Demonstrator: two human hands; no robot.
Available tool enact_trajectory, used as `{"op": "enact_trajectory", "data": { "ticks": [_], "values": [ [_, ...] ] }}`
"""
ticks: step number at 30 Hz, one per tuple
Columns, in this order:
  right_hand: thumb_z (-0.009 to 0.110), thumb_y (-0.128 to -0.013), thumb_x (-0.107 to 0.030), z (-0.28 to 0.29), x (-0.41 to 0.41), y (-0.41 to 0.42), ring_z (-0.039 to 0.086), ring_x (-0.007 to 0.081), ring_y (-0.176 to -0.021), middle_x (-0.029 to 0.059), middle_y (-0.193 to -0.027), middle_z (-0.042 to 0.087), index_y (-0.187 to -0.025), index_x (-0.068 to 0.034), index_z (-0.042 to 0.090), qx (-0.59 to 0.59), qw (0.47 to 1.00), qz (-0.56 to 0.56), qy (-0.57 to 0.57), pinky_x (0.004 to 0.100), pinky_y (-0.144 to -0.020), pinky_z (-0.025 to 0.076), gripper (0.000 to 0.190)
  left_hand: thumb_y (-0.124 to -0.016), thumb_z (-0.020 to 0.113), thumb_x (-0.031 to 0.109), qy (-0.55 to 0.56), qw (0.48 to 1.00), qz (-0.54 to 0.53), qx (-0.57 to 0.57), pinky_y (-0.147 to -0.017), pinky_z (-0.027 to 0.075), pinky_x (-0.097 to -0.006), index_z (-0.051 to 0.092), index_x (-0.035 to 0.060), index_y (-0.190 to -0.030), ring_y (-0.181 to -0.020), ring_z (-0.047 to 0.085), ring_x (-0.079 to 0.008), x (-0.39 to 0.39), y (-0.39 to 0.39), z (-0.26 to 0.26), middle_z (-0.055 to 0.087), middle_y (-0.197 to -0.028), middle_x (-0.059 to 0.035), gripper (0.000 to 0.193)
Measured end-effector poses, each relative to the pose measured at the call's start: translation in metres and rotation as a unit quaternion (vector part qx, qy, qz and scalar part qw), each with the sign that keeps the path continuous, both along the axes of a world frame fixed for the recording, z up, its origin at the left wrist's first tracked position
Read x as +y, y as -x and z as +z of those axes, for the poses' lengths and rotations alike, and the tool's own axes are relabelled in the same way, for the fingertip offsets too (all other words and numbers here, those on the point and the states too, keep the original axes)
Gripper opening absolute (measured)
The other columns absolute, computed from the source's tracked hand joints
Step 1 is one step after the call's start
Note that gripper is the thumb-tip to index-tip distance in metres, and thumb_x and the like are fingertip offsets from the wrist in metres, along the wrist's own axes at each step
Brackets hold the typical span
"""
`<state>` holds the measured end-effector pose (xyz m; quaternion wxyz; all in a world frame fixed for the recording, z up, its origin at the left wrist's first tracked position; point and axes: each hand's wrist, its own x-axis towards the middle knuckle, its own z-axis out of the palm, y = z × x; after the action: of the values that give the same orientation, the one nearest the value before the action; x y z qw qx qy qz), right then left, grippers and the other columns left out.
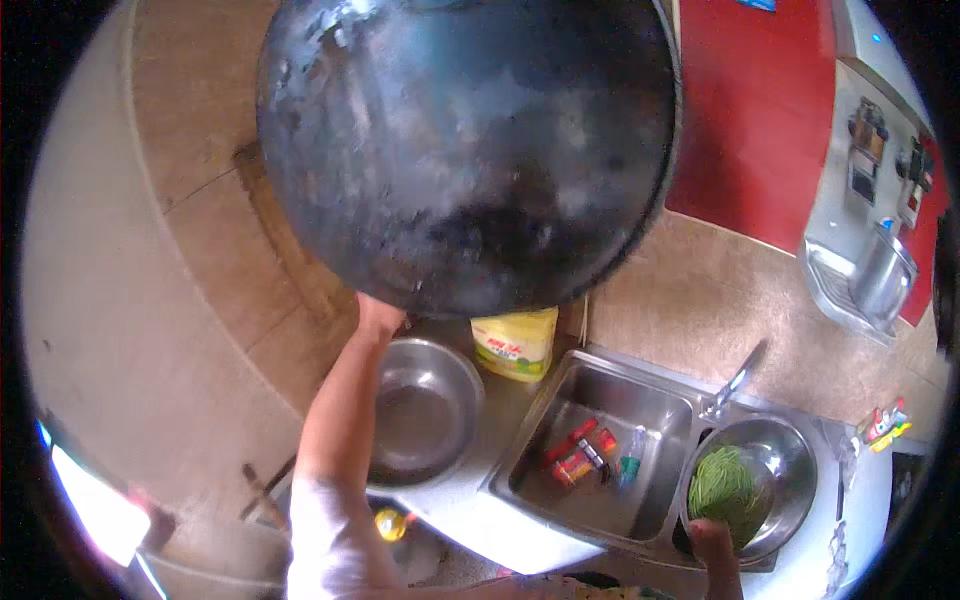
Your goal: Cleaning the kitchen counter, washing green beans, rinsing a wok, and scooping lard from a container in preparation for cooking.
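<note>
A large dark round metal pan or wok (465,157) fills the upper middle, its blackened surface towards me. My left hand (382,313) is raised at its lower edge; the fingers are hidden behind it, so the grip does not show. At the lower right, my right hand (711,538) is at the near rim of a steel bowl (791,480). Inside the bowl lie long green vegetables, perhaps green beans (720,480). Whether the fingers close on the rim cannot be told.
Left of the steel sink (600,517) stand an empty-looking metal basin (420,420) and a yellow-white bag (517,349). Red packages (574,465) and a small bottle (631,465) lie in the sink. A faucet (735,382) rises behind; a metal pot (885,274) stands on a shelf.
</note>
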<state>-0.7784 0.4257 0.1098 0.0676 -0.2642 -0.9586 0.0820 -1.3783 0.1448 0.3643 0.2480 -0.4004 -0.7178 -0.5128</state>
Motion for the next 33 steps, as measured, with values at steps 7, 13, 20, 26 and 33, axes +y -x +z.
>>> {"op": "enact_trajectory", "data": {
  "ticks": [7, 13, 20, 26, 33],
  "values": [
    [0.058, -0.071, -0.010, 0.035, -0.023, -0.050, 0.058, 0.0344, -0.066, 0.0177, -0.068, 0.059, -0.078, -0.003, 0.064, 0.180, 0.978, 0.014, 0.106, 0.0409, -0.060, 0.046, 0.011, -0.086, 0.048, 0.017, 0.038, 0.993, 0.058, 0.097, -0.072, 0.044, -0.0345, 0.054, 0.0028, -0.099, -0.083, 0.055, -0.0236, -0.055, -0.139, -0.065, 0.058, -0.091, -0.0124, 0.020],
    [0.055, -0.074, -0.009, 0.049, -0.034, -0.117, 0.058, 0.0343, -0.072, 0.0174, -0.074, 0.061, -0.080, -0.003, 0.063, 0.128, 0.985, 0.017, 0.111, 0.0391, -0.066, 0.046, 0.012, -0.087, 0.048, 0.019, 0.028, 0.994, -0.037, -0.103, -0.066, 0.044, -0.0331, 0.053, 0.0037, -0.093, -0.074, 0.054, -0.0211, -0.034, -0.284, -0.118, 0.056, -0.083, -0.0103, 0.017],
    [0.054, -0.074, -0.012, 0.041, -0.052, -0.163, 0.059, 0.0347, -0.072, 0.0174, -0.076, 0.060, -0.080, -0.005, 0.063, 0.108, 0.987, -0.003, 0.118, 0.0402, -0.065, 0.047, 0.012, -0.088, 0.048, 0.021, 0.032, 0.939, -0.153, -0.306, -0.058, 0.044, -0.0314, 0.051, 0.0048, -0.087, -0.063, 0.053, -0.0180, -0.045, -0.387, -0.161, 0.054, -0.073, -0.0079, 0.016],
    [0.052, -0.076, -0.015, 0.025, -0.086, -0.187, 0.058, 0.0354, -0.071, 0.0172, -0.075, 0.060, -0.078, -0.005, 0.062, 0.139, 0.982, -0.014, 0.131, 0.0423, -0.066, 0.046, 0.014, -0.089, 0.046, 0.025, 0.056, 0.851, -0.310, -0.419, -0.042, 0.034, -0.0264, 0.042, 0.0087, -0.073, -0.043, 0.041, -0.0115, -0.051, -0.442, -0.117, 0.040, -0.054, -0.0014, 0.024],
    [0.051, -0.080, -0.017, 0.020, -0.132, -0.180, 0.057, 0.0353, -0.077, 0.0171, -0.078, 0.061, -0.083, -0.004, 0.062, 0.101, 0.984, 0.008, 0.149, 0.0420, -0.070, 0.046, 0.017, -0.077, 0.062, 0.000, 0.080, 0.671, -0.407, -0.615, -0.036, 0.033, -0.0266, 0.045, 0.0049, -0.076, -0.035, 0.037, -0.0114, -0.101, -0.468, -0.110, 0.039, -0.048, -0.0028, 0.018]
  ]
}}
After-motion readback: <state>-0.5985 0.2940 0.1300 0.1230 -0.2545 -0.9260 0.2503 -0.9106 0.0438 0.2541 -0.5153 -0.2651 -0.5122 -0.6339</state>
